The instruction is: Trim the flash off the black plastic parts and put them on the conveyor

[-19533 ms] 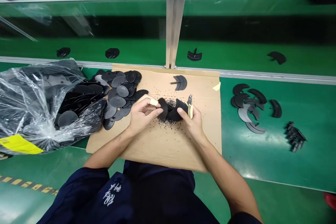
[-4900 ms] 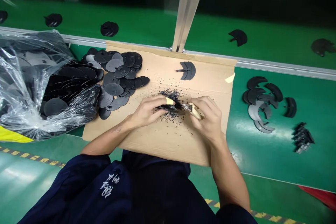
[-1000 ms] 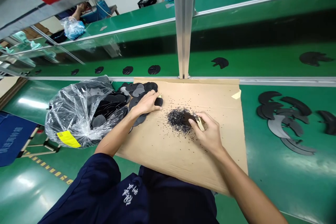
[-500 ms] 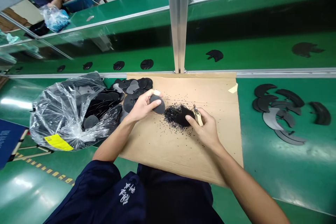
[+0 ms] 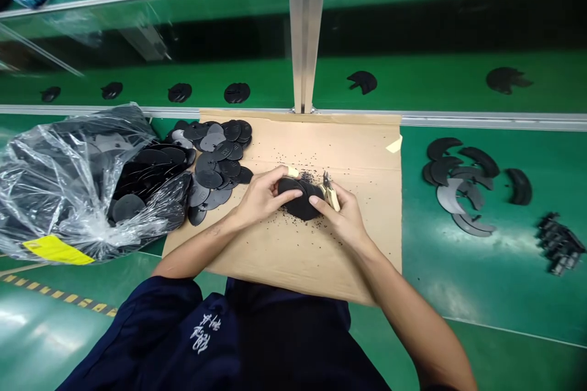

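a: what's the left hand [image 5: 261, 197] doing?

b: its fingers are curled firmly round a black disc [image 5: 293, 198], and 1 finger has a cream tape wrap [image 5: 292, 171] on it.

a: and the right hand [image 5: 347, 219]?

b: it's almost closed around the cream handles of small side cutters [image 5: 332, 198]. the steel tips point up beside the disc's edge, but i can't tell if they touch it.

a: where's the disc?

b: between the 2 hands, low over the middle of a cardboard sheet [image 5: 348, 140], above scattered black crumbs [image 5: 308, 177]. i can't tell if it's 1 piece or 2 overlapping.

a: what's around them?

b: a pile of black discs [image 5: 215, 172] lies left of the hands, just beside a clear plastic bag [image 5: 55, 195] full of more. right of the cardboard, black crescent pieces [image 5: 458, 171] and a small heap of black scraps [image 5: 559, 244] sit on a green conveyor belt [image 5: 499, 293].
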A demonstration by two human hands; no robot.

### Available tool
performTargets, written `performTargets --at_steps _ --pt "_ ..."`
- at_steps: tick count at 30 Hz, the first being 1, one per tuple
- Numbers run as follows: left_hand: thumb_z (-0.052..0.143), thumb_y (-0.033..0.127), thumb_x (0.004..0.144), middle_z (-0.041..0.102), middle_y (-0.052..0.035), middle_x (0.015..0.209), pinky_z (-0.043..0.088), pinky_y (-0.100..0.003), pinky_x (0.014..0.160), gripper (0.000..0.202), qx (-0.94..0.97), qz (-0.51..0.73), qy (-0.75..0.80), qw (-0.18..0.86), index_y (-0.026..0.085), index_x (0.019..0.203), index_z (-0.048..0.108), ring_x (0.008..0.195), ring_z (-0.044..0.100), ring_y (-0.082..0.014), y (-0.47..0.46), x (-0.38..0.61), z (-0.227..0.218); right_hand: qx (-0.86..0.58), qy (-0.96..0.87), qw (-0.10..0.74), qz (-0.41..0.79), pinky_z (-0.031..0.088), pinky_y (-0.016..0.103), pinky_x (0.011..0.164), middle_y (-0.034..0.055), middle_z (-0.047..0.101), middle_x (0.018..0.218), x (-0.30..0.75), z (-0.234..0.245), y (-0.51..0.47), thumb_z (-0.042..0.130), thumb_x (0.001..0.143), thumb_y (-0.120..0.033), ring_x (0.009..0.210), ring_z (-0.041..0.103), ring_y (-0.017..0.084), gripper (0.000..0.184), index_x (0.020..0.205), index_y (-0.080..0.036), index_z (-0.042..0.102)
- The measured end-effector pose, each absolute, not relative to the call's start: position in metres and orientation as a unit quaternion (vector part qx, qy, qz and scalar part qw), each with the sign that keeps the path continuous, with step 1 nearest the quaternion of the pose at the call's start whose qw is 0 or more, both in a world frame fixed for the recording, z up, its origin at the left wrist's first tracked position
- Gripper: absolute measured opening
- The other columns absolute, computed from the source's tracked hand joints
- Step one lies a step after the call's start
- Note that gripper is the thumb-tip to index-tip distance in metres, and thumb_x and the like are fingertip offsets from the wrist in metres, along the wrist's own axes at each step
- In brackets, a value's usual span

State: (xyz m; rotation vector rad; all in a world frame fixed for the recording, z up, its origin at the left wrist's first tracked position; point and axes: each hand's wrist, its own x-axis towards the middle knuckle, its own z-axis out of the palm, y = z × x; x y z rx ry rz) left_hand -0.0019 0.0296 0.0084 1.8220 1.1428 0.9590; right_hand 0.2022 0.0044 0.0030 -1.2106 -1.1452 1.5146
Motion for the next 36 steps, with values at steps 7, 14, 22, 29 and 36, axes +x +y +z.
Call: performTargets --at_steps 7,14,22,29,36 --pt "0.072 0.041 0.094 0.073 -0.0070 0.097 0.050 -0.022 0.062 0.029 0.700 0.381 0.437 0.418 0.018 0.110 0.073 0.074 0.063 -0.0127 0.031 -0.005 0.008 -0.485 -0.450 0.438 0.609 0.043 0.029 0.064 -0.0028 0.056 0.073 0.204 0.003 0.005 0.082 0.077 -0.054 0.067 0.048 0.013 0.038 0.084 -0.021 0.066" --pt "0.078 0.040 0.089 0.069 -0.0031 0.095 0.057 -0.022 0.070 0.036 0.597 0.464 0.441 0.484 0.020 0.115 0.063 0.079 0.067 -0.0118 0.029 -0.007 0.006 -0.474 -0.417 0.455 0.628 0.046 0.031 0.069 -0.0023 0.060 0.078 0.203 0.000 0.003 0.084 0.076 -0.051 0.071 0.052 0.015 0.035 0.086 -0.022 0.067" --pt "0.075 0.040 0.090 0.065 -0.0001 0.092 0.054 -0.022 0.073 0.025 0.604 0.505 0.467 0.402 0.021 0.096 0.059 0.081 0.064 -0.0104 0.022 -0.003 0.005 -0.486 -0.416 0.468 0.610 0.047 0.031 0.071 -0.0007 0.062 0.082 0.202 -0.005 0.003 0.082 0.076 -0.056 0.075 0.054 0.016 0.040 0.091 -0.022 0.066" --pt "0.068 0.034 0.095 0.046 0.0073 0.062 0.037 -0.020 0.053 0.014 0.734 0.396 0.475 0.281 0.020 0.099 0.067 0.054 0.042 -0.0078 0.013 0.000 0.010 -0.485 -0.419 0.474 0.603 0.051 0.033 0.074 0.0010 0.066 0.086 0.201 -0.001 0.003 0.081 0.075 -0.060 0.077 0.057 0.017 0.044 0.092 -0.022 0.066" --pt "0.065 0.038 0.098 0.045 0.0080 0.062 0.036 -0.019 0.051 0.024 0.727 0.413 0.479 0.267 0.020 0.114 0.067 0.052 0.040 -0.0076 0.014 0.005 0.007 -0.489 -0.459 0.462 0.580 0.051 0.033 0.072 0.0000 0.063 0.082 0.202 0.003 0.002 0.081 0.075 -0.061 0.073 0.055 0.015 0.046 0.093 -0.021 0.067"
